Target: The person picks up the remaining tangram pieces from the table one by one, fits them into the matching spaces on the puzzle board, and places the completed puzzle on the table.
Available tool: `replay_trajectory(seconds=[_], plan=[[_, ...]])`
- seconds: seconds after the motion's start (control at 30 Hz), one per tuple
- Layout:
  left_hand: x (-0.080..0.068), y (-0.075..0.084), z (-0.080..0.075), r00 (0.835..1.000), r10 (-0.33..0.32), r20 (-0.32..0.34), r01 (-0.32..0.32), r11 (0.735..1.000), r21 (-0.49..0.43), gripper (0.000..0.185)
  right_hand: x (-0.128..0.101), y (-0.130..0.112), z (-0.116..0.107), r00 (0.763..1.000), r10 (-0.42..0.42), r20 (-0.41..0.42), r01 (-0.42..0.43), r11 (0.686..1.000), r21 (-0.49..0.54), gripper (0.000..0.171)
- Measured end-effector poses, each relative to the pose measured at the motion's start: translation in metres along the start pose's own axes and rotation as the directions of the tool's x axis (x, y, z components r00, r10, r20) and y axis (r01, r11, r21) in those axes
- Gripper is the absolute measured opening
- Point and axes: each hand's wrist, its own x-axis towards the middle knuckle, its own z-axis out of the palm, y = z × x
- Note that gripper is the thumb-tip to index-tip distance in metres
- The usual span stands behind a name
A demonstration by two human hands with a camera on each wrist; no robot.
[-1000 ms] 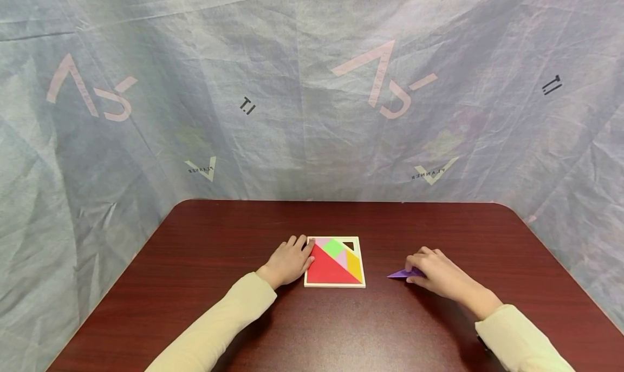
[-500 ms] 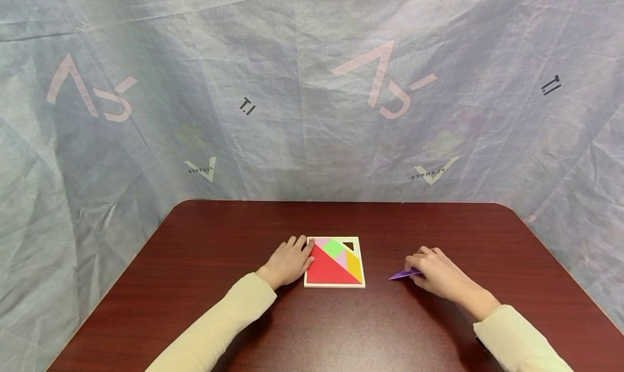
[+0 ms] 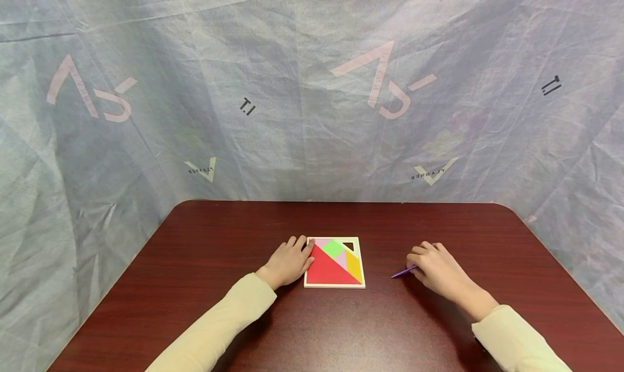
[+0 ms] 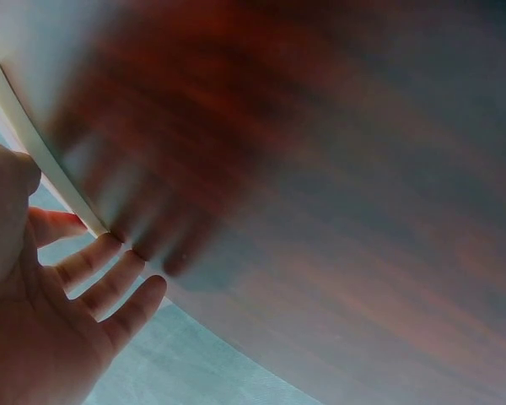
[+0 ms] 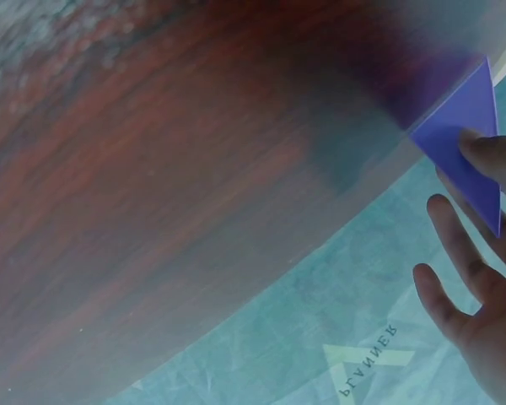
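A white square puzzle tray [image 3: 334, 285] lies mid-table with a red triangle [image 3: 325, 269], a green piece [image 3: 333, 247], pink pieces and a yellow piece [image 3: 355, 266] in it. A small triangular gap [image 3: 348, 246] shows at its far right corner. My left hand [image 3: 303, 251] rests flat against the tray's left edge, fingers straight; in the left wrist view the left hand [image 4: 93, 278] touches the tray rim [image 4: 42, 160]. To the right, my right hand [image 3: 414, 265] pinches a purple triangle [image 3: 402, 273], tipped up off the table. In the right wrist view the purple triangle [image 5: 465, 139] sits between thumb and fingers.
The dark red wooden table [image 3: 341, 328] has rounded far corners. A wrinkled grey-blue printed sheet [image 3: 312, 90] hangs behind and around it. Cream sleeves cover both forearms.
The right hand has tipped the purple triangle up onto its edge and drawn it slightly to the right. The left hand and the tray have not moved.
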Motion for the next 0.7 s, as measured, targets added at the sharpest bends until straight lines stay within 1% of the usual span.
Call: replay_trajectory(seconds=[0.33, 0.7], plan=[[-0.001, 0.000, -0.001, 1.000, -0.001, 0.006, 0.001, 1.000, 0.006, 0.046, 0.003, 0.000, -0.001, 0.998, 0.014, -0.054, -0.015, 1.000, -0.021, 0.022], [-0.001, 0.001, -0.002, 1.000, -0.002, 0.007, 0.002, 1.000, 0.006, 0.046, 0.010, -0.001, 0.004, 0.996, -0.006, -0.088, 0.006, 1.000, -0.002, 0.030]])
